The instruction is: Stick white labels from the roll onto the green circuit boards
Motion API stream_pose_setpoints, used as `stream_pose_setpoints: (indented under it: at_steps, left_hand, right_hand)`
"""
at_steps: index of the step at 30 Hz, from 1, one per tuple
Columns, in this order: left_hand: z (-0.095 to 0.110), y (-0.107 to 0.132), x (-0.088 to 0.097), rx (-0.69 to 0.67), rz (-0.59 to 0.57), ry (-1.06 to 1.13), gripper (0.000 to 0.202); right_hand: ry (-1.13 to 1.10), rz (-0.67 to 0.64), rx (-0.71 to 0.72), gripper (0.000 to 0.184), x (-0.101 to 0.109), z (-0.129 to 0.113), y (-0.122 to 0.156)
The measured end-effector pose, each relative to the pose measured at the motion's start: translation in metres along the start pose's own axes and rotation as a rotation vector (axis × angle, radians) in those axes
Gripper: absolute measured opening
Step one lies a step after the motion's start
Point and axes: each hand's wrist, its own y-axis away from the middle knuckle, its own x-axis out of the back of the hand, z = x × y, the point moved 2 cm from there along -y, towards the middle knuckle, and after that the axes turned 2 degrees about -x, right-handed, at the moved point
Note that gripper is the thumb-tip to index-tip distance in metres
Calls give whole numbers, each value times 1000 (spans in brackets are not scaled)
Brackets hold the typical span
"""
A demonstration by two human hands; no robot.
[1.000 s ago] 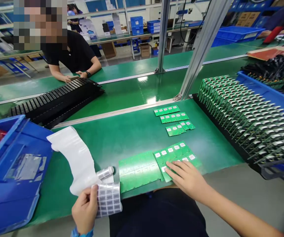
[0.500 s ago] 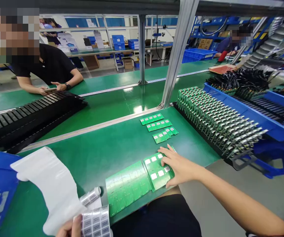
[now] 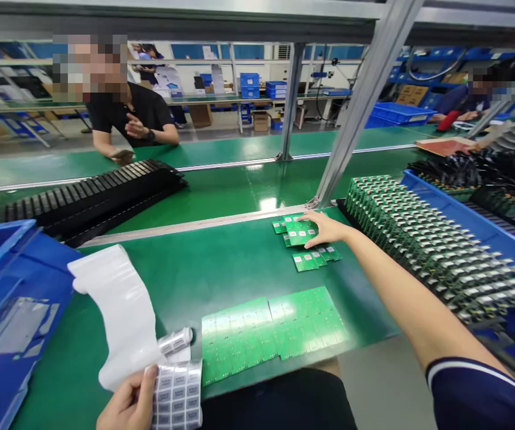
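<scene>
Green matting (image 3: 172, 280) covers the bench in front of me, smooth and glossy under the ceiling lights. Behind it, the room opens into parallel benches, aluminium uprights and shelving stacked with blue crates.

Nearest, my left hand (image 3: 127, 403) pinches a label sheet (image 3: 177, 394) at the bottom edge of the view, with the thumb on its face and the fingers together behind it. The sheet is silver-grey, gridded with small printed rectangles. A white backing strip (image 3: 120, 316) curls across the mat beside a tight label roll (image 3: 175, 341), with a blue bin (image 3: 19, 298) to the left.

Just ahead, 2 green panels (image 3: 273, 331) lie flat, edge to edge. Unlike in the earlier frame, no white labels show on them, and my right hand (image 3: 322, 230) is no longer on them. It has reached across the mat to the small boards (image 3: 299, 233), its fingers (image 3: 304, 218) spread apart with the tips on the boards, which now lie bunched rather than in tidy rows.

To the right, a ribbed rack of upright boards (image 3: 431, 251) stands in a black base. Farther off, black slotted trays (image 3: 91, 197) sit on the next bench, where a co-worker (image 3: 134, 116) in a black shirt leans.
</scene>
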Motion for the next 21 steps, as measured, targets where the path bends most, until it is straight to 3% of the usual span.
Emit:
stream_pose_setpoints:
  at_steps: [6, 10, 13, 15, 18, 21]
  left_hand:
    - [10, 9, 1, -22, 68, 100, 34]
    - [8, 9, -4, -45, 104, 119, 34]
    - [7, 7, -1, -59, 121, 123, 32]
    - [13, 8, 5, -57, 134, 150, 30]
    - [33, 13, 16, -103, 193, 226, 27]
    - [54, 20, 19, -146, 210, 218, 27]
  right_hand:
    - [20, -130, 27, 95, -11, 9, -41]
    - [54, -176, -28, 97, -13, 13, -43]
    - [74, -140, -75, 97, -12, 0, -34]
    - [62, -51, -68, 90, -15, -28, -23]
    - [-115, 89, 104, 53, -32, -104, 1]
    - [-345, -112, 332, 31, -68, -197, 31]
